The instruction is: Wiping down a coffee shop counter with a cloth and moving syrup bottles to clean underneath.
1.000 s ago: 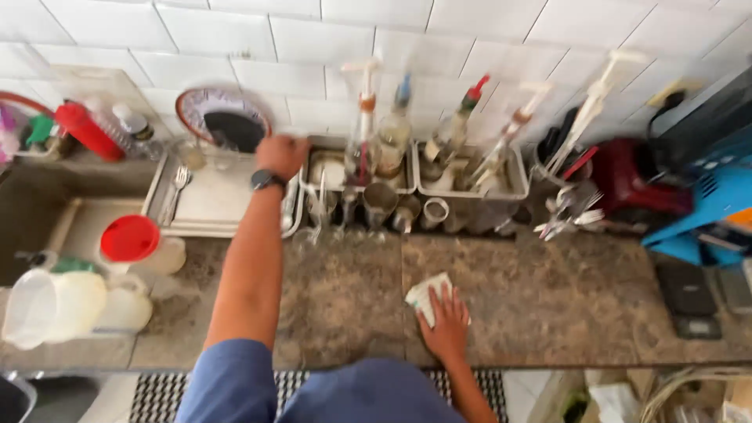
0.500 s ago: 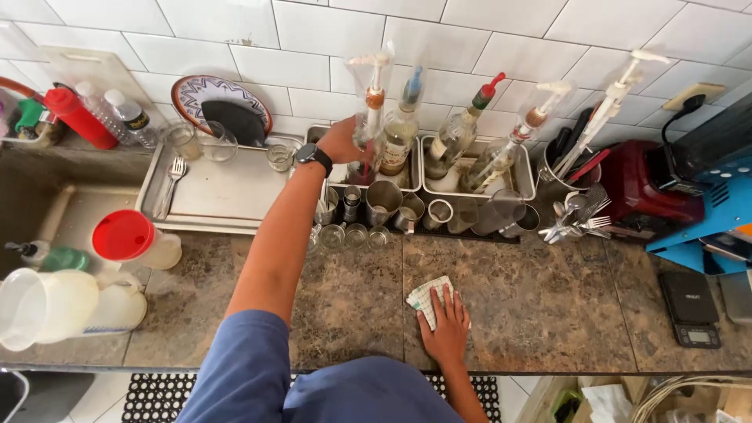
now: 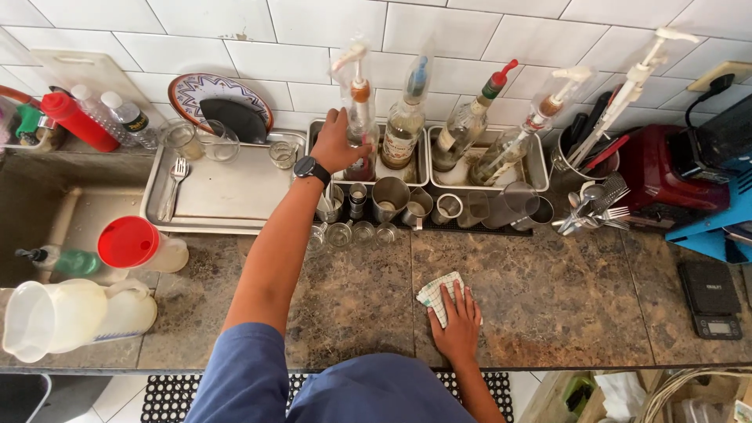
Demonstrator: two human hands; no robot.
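Left hand: the left hand [image 3: 337, 141] reaches far across the counter, its fingers [image 3: 338, 119] curled partway around the lower body of a pump-topped syrup bottle [image 3: 360, 117]; the full wrap of the grip is hidden behind the bottle.
Syrup bottle: upright in a metal tray [image 3: 419, 176] against the tiled wall, leftmost in a row of bottles.
Wrist: a dark watch [image 3: 311, 168].
Right hand: the right hand [image 3: 457, 321] lies flat, fingers [image 3: 462, 298] spread wide and pressing on a folded checked cloth [image 3: 435, 296].
Cloth: on the mottled stone counter [image 3: 548, 298], near the front edge.
Nearby: steel cups [image 3: 390, 197] and small glasses [image 3: 362, 232] just before the tray.
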